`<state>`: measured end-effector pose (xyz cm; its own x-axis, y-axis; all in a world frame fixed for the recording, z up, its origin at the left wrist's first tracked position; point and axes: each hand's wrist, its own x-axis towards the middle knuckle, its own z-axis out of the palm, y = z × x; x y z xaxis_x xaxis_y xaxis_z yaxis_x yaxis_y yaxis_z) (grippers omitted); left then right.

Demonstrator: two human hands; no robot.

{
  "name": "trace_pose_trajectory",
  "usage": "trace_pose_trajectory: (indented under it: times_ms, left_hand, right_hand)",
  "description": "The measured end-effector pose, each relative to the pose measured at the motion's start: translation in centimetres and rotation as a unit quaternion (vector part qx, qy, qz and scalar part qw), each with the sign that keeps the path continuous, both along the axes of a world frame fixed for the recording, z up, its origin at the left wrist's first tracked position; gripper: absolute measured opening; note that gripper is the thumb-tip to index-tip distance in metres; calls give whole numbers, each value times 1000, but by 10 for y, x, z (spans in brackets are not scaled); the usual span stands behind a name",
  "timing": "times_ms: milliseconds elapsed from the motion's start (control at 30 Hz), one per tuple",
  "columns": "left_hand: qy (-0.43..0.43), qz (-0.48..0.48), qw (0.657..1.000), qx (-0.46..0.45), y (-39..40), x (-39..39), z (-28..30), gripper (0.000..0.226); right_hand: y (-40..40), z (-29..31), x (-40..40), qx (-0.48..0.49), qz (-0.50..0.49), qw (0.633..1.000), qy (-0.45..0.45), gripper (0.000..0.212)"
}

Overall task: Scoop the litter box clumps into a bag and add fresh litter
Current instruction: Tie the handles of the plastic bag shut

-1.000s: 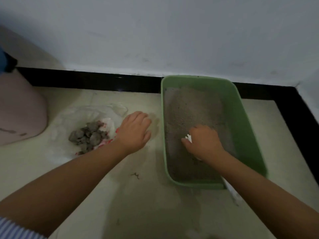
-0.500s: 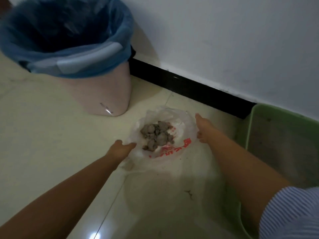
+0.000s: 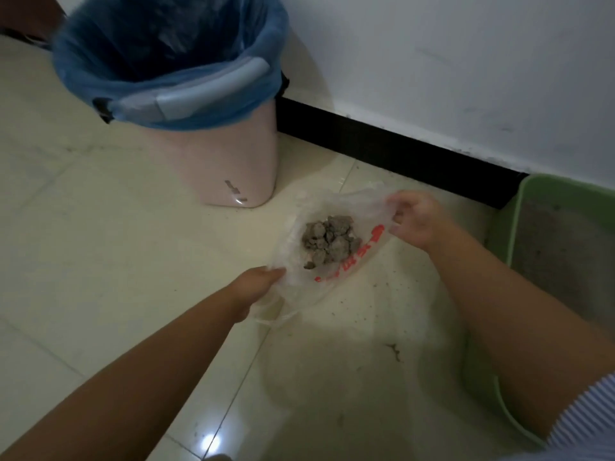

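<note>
— What are your hands doing right now?

— I am gripping the clear plastic bag (image 3: 336,261) at two opposite edges. My left hand (image 3: 258,282) is pinching the near-left edge, its fingers (image 3: 276,271) together and clamped on the film. My right hand (image 3: 416,219) is holding the far-right edge, fingers curled round a fold of the plastic.

— And where are the clumps?

— The grey clumps (image 3: 329,241) are sitting in a heap in the middle of the bag, between my two hands. The bag is sagging under them, with red lettering (image 3: 352,257) running along its side nearest me. I cannot tell whether its bottom is touching the floor (image 3: 100,261).

— Where is the litter box?

— The green litter box (image 3: 512,227) is lying at the right edge of my view, against the black skirting (image 3: 382,151), with grey litter (image 3: 565,247) inside it. My right forearm is crossing in front of its near corner.

— Anything else around you?

— A pink bin (image 3: 229,161) lined with a blue bag (image 3: 166,61) is standing to the far left of the plastic bag, near the white wall (image 3: 466,61). Small specks are lying scattered on the pale floor tiles below the bag.
</note>
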<state>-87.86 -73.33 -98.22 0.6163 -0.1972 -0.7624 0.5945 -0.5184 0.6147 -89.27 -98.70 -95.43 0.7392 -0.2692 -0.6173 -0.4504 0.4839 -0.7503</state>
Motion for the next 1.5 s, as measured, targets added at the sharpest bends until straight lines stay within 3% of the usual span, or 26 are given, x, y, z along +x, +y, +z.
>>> trace_pose_trajectory:
  times_ms: [67,167,200,333,433,633,833,867,933,1000,1067,1133,1200,1333,1500]
  left_hand:
    - [24,-9,999,-44,3,3,9,30]
    - [84,-2,992,-99,4,9,13,30]
    - [104,11,988,-115,3,9,15,31]
    - [97,85,978,-166,-8,10,29,14]
    - [-24,123,979,-161,-20,18,40,26]
    - [-299,82,941,-133,-40,25,86,36]
    - [-414,37,889,-191,-63,17,138,36]
    - [-429,29,881,-197,-66,17,143,36]
    - [-440,32,873,-206,-70,16,147,36]
    - [-434,51,874,-212,-68,14,143,35]
    - [-437,69,871,-214,-64,9,137,37]
    - [-441,106,866,-210,-57,1,131,36]
    - [-424,120,882,-164,-51,-4,122,39]
    - [-375,49,926,8,-41,-10,92,77]
    - [-356,189,911,91,-49,15,78,49]
  right_hand:
    - [-4,15,-5,74,2,992,-99,42]
    - [-5,31,-13,97,90,975,-180,14]
    - [-7,32,-15,97,80,975,-181,18]
    - [-12,45,-14,116,-108,966,-204,51]
    - [-19,62,-8,71,-202,950,-229,61]
    - [-24,93,-10,-58,-241,949,-195,36]
    - [-12,131,0,-93,-131,979,-122,33]
    - [-10,132,0,-135,-98,980,-109,30]
    - [-7,128,-7,-315,0,948,-48,6]
    - [-12,111,-14,-483,113,866,58,53]
    - [-15,94,-20,-545,162,816,105,84]
    - [-17,84,-22,-491,178,845,119,89]
    - [-14,79,-21,-420,180,884,101,78]
    - [0,73,-12,-349,134,925,-71,15]
    - [12,97,-2,-206,87,956,-193,21]
